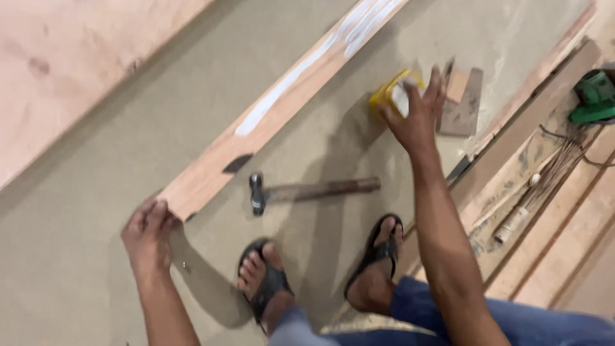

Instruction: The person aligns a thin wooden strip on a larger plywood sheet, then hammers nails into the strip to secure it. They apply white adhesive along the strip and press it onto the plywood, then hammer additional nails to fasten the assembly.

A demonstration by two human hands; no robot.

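- Head view, nearest you: your blue trouser knees (512, 323) and both feet in black sandals (266, 282) sit at the bottom of the frame, planted on the grey-brown sheet (83, 192) you are crouched on.
- Your left hand (147, 234) lies flat and open on the near end of the plank (256, 131), fingers spread over its corner, pinning it down rather than gripping it.
- The plank runs away from you on a diagonal towards the top of the frame, with a white smear (301, 74) along its far half and a dark chip near its near end.
- Your right hand (413, 115) is out over the yellow tin (394, 93), fingers curled at its top; it is blurred, so I cannot tell whether you have closed on it yet.
- The hammer (301, 191) lies untouched between your feet and the plank, head just beside the plank's edge.
- My reading: you are steadying the plank while fetching the tin. The next move calls for a firm hold on the tin and keeping the left hand's pressure so the plank does not slide.
- Off to the right, a wooden offcut (462, 102), a green tool (594, 96) and a bundle of thin rods (551, 179) lie well apart.
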